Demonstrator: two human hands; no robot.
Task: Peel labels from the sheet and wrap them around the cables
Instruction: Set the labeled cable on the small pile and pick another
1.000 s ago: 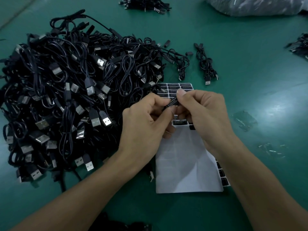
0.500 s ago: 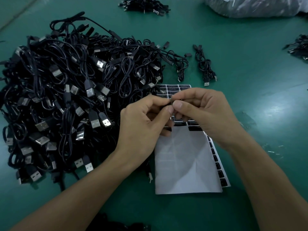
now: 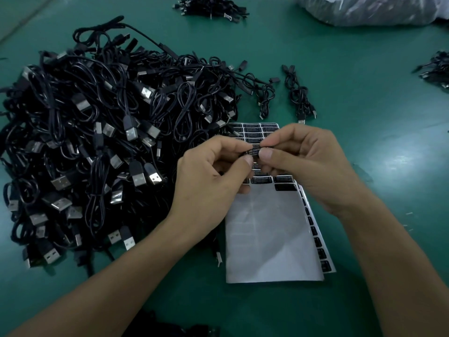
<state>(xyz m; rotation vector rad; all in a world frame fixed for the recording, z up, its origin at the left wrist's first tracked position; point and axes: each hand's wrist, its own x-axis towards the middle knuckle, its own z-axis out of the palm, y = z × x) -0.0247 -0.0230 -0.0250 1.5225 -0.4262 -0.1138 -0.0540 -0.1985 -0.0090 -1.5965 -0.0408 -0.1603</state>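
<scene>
One black label (image 3: 254, 152) is held up between both hands, just above the label sheet (image 3: 267, 234).
The left hand (image 3: 213, 173) and right hand (image 3: 308, 161) each pinch one end of it between thumb and forefinger; a cable may run under it, but the fingers hide that. The sheet lies flat on the green table (image 3: 364, 98). A big pile of cables (image 3: 97, 142) lies at its left, and a small cable bundle (image 3: 300, 98) lies beyond.

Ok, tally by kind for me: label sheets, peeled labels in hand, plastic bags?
Label sheets: 2, top sheet over lower sheet
Peeled label: 1, pinched between left hand and right hand
Plastic bag: 1
Total: 4
</scene>
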